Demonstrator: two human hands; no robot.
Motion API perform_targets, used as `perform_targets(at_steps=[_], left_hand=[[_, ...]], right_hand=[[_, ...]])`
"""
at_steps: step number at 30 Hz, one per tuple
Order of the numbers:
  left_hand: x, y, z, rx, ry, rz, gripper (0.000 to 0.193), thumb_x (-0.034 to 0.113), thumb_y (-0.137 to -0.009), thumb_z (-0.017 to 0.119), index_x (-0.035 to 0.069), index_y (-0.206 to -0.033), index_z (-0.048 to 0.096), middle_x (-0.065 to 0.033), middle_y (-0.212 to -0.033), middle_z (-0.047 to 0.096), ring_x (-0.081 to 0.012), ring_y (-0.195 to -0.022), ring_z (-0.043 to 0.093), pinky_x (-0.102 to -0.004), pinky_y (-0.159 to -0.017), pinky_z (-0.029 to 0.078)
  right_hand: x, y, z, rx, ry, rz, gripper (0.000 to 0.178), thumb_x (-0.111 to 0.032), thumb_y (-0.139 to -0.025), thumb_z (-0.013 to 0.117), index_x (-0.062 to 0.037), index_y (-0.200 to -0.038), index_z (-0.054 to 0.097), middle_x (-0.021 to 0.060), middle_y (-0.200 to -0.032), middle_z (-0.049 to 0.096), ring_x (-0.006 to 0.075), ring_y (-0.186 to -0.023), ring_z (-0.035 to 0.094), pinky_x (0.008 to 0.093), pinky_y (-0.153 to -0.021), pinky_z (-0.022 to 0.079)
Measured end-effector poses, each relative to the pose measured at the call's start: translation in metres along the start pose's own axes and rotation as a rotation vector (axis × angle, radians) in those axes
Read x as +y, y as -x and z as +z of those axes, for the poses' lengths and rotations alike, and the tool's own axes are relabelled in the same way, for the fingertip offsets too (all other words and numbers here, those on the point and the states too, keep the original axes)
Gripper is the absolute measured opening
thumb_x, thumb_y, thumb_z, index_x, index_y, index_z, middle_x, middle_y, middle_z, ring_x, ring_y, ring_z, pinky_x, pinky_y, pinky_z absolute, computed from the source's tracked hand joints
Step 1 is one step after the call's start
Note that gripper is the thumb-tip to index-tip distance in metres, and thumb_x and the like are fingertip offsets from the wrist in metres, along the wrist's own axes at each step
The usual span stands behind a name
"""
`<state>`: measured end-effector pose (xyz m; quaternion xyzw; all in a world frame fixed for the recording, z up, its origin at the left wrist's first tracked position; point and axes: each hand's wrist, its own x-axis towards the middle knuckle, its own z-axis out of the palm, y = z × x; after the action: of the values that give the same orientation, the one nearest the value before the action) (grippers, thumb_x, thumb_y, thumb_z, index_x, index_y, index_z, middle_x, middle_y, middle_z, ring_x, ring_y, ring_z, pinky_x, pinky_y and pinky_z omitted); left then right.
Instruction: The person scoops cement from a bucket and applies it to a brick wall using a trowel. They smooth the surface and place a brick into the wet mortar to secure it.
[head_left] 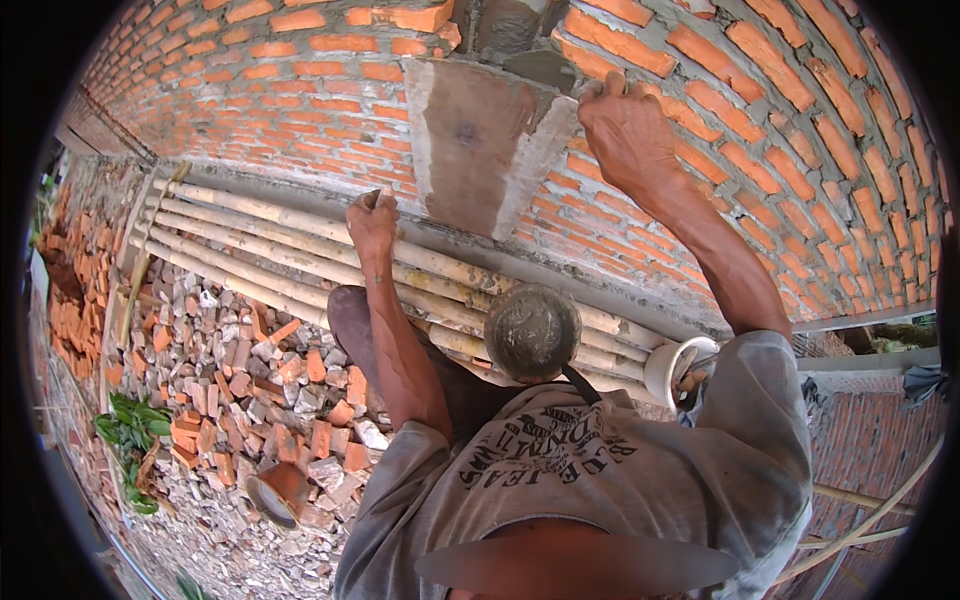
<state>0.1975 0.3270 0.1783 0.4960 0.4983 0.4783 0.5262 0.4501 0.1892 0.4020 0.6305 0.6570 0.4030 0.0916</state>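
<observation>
My right hand (628, 125) reaches up to the brick wall (720, 85), its fingers curled at the edge of wet grey mortar (540, 70). Whether anything small sits in those fingers is hidden. Below that mortar, a smooth brown column face (470, 140) with pale grey edges is set into the brickwork. Lower and to the left, my left hand (372, 228) is closed around something whose dark pointed end pokes out above the fist; its kind does not show. A round bucket of grey mortar (532, 332) stands in front of me by the bamboo poles.
Several long bamboo poles (270, 240) run along the wall's foot beneath my left hand. A white bucket (672, 368) stands to the right. Broken bricks and rubble (240, 370) cover the ground at left, with an orange-brown bucket (278, 495) tipped over and a green plant (135, 440).
</observation>
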Motion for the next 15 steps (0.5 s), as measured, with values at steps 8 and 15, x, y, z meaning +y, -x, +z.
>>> perform_targets(at_steps=[8, 15], left_hand=[[0.008, 0.006, 0.000, 0.011, 0.018, -0.057, 0.011, 0.006, -0.084, 0.057, -0.002, -0.078, 0.054, -0.0006, -0.064, 0.051, -0.0054, -0.050, 0.044, -0.0188, -0.040, 0.029], [0.002, 0.004, 0.004, 0.022, 0.038, -0.043, 0.023, 0.017, -0.085, 0.062, -0.002, -0.073, 0.058, -0.0016, -0.057, 0.051, -0.0084, -0.049, 0.043, -0.0260, -0.042, 0.035]], right_hand=[[-0.003, 0.031, 0.016, 0.033, -0.306, 0.344, 0.033, -0.007, -0.072, 0.064, 0.0032, -0.100, 0.051, 0.0184, -0.084, 0.050, 0.0323, -0.071, 0.056, 0.0402, -0.056, 0.047], [-0.050, 0.161, 0.088, -0.090, -0.638, 0.620, 0.032, -0.009, -0.074, 0.064, -0.0028, -0.101, 0.050, 0.0183, -0.086, 0.053, 0.0349, -0.072, 0.059, 0.0443, -0.059, 0.048]])
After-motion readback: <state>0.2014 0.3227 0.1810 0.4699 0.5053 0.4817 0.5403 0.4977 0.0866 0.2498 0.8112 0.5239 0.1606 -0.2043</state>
